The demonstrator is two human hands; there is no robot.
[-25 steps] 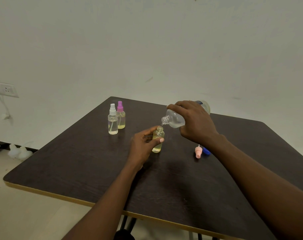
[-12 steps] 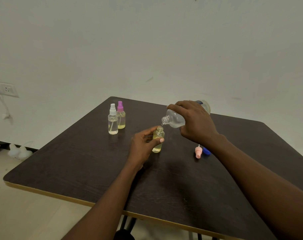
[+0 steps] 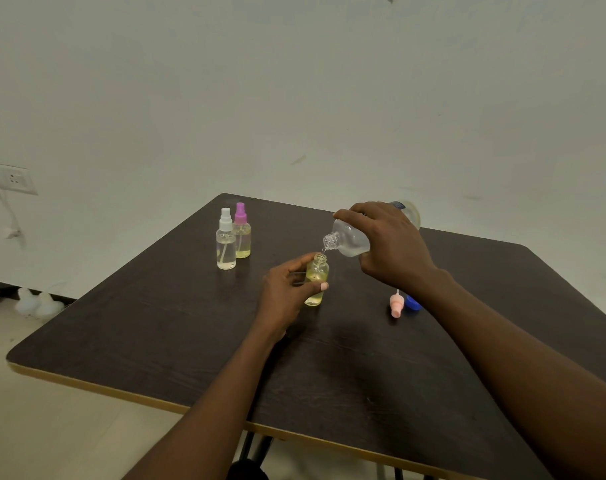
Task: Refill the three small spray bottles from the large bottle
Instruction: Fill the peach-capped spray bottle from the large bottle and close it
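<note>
My left hand (image 3: 287, 292) grips an uncapped small bottle (image 3: 317, 280) of yellowish liquid, held slightly tilted at the table's middle. My right hand (image 3: 389, 247) holds the large clear bottle (image 3: 350, 237) tipped nearly level, its open neck just above the small bottle's mouth, with a thin stream falling in. Two capped small spray bottles stand at the back left: one with a white top (image 3: 225, 240), one with a pink-purple top (image 3: 242, 232). A peach spray cap (image 3: 396, 305) and a blue cap (image 3: 412, 303) lie on the table beside my right wrist.
The dark wooden table (image 3: 156, 323) has a light edge and stands near a white wall. A wall socket (image 3: 14, 177) with a cable is at the left. White objects (image 3: 38, 304) lie on the floor at the left.
</note>
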